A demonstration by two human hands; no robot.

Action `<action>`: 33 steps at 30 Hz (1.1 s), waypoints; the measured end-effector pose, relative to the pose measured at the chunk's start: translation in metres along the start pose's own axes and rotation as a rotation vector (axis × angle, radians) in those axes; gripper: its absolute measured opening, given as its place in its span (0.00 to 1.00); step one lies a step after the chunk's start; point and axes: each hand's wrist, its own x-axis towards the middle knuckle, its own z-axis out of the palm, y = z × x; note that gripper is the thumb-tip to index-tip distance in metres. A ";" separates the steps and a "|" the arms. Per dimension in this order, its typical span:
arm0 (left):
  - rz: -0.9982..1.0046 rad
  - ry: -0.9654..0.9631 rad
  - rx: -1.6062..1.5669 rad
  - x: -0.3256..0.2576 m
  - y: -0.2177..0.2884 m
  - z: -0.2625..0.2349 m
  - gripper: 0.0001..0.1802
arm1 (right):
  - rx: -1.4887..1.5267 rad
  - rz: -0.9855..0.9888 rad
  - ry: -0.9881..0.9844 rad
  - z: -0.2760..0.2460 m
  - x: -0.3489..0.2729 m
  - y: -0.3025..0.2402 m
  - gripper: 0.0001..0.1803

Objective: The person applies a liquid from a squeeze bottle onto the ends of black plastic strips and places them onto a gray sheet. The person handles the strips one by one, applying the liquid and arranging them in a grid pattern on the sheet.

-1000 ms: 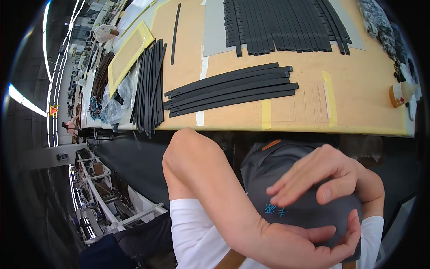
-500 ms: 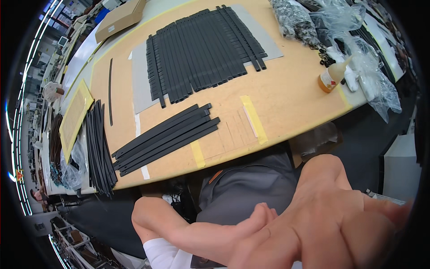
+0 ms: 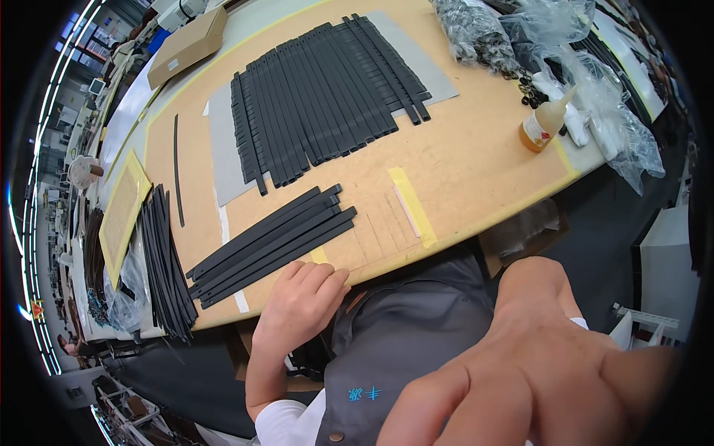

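Observation:
My left hand (image 3: pixel 301 305) is at the table's front edge, just below the near strip of a row of flat black strips (image 3: pixel 271 245). Its fingers are curled in, and whatever they may hold is hidden. Looming large at the lower right, my right hand (image 3: pixel 520 372) is close to the camera and away from the table. Its fingers are spread, with their tips out of the picture and no object visible in them. Beyond the row, many black strips (image 3: pixel 320 97) lie packed side by side on a grey sheet (image 3: pixel 223 156).
A bundle of thin black strips (image 3: pixel 163 260) overhangs the left front edge beside a yellow-framed panel (image 3: pixel 123 215). One thin strip (image 3: pixel 178 171) lies alone. A bottle of amber liquid (image 3: pixel 537 134) and plastic bags (image 3: pixel 617 126) are at right. A cardboard box (image 3: pixel 186 48) sits far left.
My left hand has come away from beside my right hand and moved up and left to the table edge. My right hand stays near the camera. The view has shifted slightly.

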 end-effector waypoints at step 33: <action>-0.607 0.028 -0.229 -0.038 -0.107 0.009 0.13 | 0.366 -0.933 1.488 -0.218 -0.215 -0.075 0.40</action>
